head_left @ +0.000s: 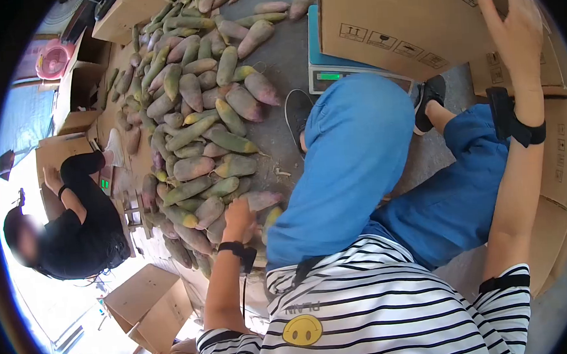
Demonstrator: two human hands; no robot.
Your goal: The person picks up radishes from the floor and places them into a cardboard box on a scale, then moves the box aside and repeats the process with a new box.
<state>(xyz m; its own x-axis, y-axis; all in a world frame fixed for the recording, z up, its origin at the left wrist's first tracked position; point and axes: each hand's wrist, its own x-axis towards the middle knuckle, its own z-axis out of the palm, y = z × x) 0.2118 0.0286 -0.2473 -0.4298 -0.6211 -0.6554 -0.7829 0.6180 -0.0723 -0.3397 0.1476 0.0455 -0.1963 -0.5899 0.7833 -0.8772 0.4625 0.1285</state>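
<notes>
My left hand (pixel 239 220) is low over the near edge of a large pile of radishes (pixel 190 92), its fingers curled beside a pinkish radish (pixel 263 199). Whether it grips anything is hidden. My right hand (pixel 515 30) lies against the right part of a big cardboard box (pixel 390 15), thumb and fingers spread. This box sits tilted on a blue-topped scale (pixel 315 48) with a lit green display. The radishes are green to purple-pink, some with yellowish ends. Both wrists wear black straps.
My knees and shoes are beside the scale. More cardboard boxes (pixel 558 154) stand at the right. Across the pile at the left, a person in black (pixel 91 221) sits by another scale (pixel 105 183). An open box (pixel 149 302) is at the lower left, near another person's hand.
</notes>
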